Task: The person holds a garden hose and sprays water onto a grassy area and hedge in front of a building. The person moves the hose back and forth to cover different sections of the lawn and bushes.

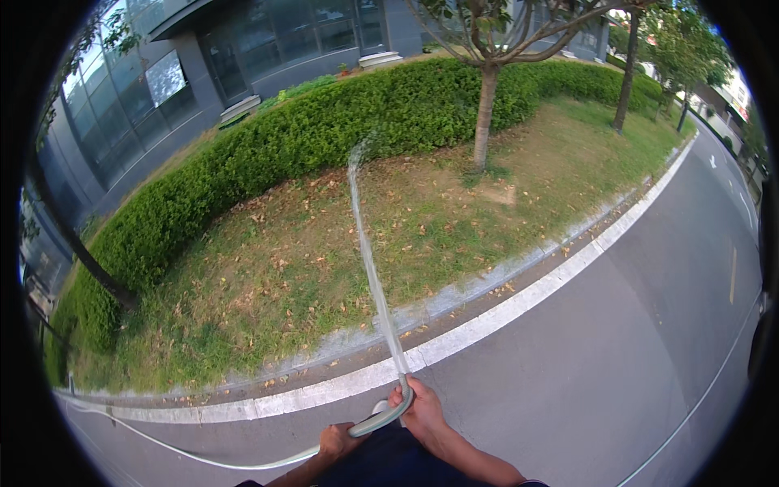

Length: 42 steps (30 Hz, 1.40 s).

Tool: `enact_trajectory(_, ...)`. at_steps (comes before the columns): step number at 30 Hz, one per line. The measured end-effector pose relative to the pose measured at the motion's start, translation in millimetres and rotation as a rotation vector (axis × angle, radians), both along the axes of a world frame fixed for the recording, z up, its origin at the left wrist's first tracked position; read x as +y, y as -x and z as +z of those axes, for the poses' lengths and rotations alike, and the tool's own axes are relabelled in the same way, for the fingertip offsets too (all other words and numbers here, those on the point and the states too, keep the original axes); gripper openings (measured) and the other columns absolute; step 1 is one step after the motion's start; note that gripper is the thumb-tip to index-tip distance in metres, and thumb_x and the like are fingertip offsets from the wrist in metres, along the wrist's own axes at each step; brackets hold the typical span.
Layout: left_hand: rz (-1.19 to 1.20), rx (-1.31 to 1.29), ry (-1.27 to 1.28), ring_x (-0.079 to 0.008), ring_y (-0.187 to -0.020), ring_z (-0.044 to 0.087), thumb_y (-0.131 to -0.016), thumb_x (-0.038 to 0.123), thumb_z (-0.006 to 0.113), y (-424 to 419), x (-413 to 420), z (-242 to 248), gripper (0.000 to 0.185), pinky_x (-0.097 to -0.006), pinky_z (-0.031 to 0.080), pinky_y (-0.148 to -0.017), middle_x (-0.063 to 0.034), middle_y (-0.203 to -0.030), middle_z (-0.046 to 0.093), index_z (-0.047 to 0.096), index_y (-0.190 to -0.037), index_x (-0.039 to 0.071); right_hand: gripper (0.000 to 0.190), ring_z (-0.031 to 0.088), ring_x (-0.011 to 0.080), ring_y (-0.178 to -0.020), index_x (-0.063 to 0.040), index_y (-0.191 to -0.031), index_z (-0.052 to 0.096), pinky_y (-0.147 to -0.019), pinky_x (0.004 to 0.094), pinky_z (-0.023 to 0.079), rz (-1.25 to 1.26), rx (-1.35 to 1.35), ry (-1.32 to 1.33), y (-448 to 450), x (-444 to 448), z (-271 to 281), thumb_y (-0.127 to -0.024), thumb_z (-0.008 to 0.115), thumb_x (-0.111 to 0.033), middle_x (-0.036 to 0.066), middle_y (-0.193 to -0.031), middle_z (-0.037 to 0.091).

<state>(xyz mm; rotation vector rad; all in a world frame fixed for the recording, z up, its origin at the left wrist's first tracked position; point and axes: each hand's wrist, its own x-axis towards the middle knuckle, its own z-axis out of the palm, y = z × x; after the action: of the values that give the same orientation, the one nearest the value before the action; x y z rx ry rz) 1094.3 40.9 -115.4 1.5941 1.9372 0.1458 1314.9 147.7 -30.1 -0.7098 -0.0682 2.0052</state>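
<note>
My right hand (422, 409) grips a pale green hose (377, 421) close to its outlet, with the end pointing away from me. Lower and to the left, my left hand (336, 441) is closed around the same hose. Between the two hands the hose bends upward. From its end a jet of water (375, 277) shoots across the kerb and grass, then breaks up against the lower part of a clipped green hedge (316, 131). Beyond my left hand the hose trails off along the road to the far left.
A white kerb (462, 341) divides the asphalt road (566, 359) from the leaf-strewn grass strip (292, 268). A tree trunk (485, 115) rises from the grass; other trees stand left and right. Behind the hedge is a glass-fronted building (292, 36). A thin pale line crosses the road at lower right.
</note>
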Motion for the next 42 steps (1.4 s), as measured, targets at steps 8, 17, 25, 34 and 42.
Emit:
enact_trajectory(8,-0.036,0.052,-0.054,-0.0344,-0.083,0.069,-0.074,0.058,0.071,-154.3,92.7,11.9,0.05,-0.0426,0.056,-0.077,-0.0155,-0.084,0.071,0.074,-0.09,0.011,0.029,0.049,0.0189,-0.063,-0.006,-0.077,0.052,-0.064,0.0349,0.042,-0.169,-0.088,0.002,-136.6,73.2,8.7,-0.096,0.052,-0.027,0.006,-0.067,0.049)
enact_trajectory(17,-0.298,-0.038,-0.032,-0.0369,-0.078,0.068,-0.078,0.06,0.064,-361.7,242.7,-4.7,0.046,-0.0467,0.055,-0.074,-0.0141,-0.079,0.071,0.072,-0.088,0.016,0.026,0.045,0.0197,-0.06,-0.005,-0.077,0.049,-0.061,0.034,0.04,-0.312,-0.254,0.075,-346.8,186.6,9.0,-0.096,0.048,-0.023,0.007,-0.065,0.046)
enact_trajectory(25,-0.354,0.016,0.106,-0.0369,-0.079,0.067,-0.079,0.064,0.06,-500.5,299.6,11.9,0.051,-0.0472,0.054,-0.075,-0.0128,-0.078,0.07,0.069,-0.082,0.015,0.023,0.046,0.0198,-0.06,-0.003,-0.081,0.049,-0.06,0.0345,0.041,-0.232,-0.234,0.166,-491.8,255.8,11.8,-0.097,0.048,-0.021,0.008,-0.066,0.047)
enact_trajectory(34,-0.109,0.136,0.046,-0.0343,-0.079,0.068,-0.076,0.054,0.069,-644.2,302.1,7.9,0.044,-0.044,0.055,-0.075,-0.0171,-0.078,0.07,0.074,-0.085,0.011,0.023,0.048,0.0191,-0.06,-0.004,-0.081,0.051,-0.061,0.035,0.044,0.037,-0.107,0.128,-632.5,304.9,-27.5,-0.096,0.052,-0.021,0.007,-0.068,0.049)
enact_trajectory(42,0.074,0.135,0.022,-0.033,-0.082,0.069,-0.077,0.053,0.069,-859.3,274.1,41.9,0.042,-0.0429,0.056,-0.077,-0.0147,-0.082,0.071,0.074,-0.092,0.014,0.027,0.048,0.0208,-0.057,-0.004,-0.076,0.051,-0.059,0.0354,0.042,0.144,-0.076,0.16,-828.0,301.7,-17.9,-0.095,0.051,-0.024,0.008,-0.062,0.048)
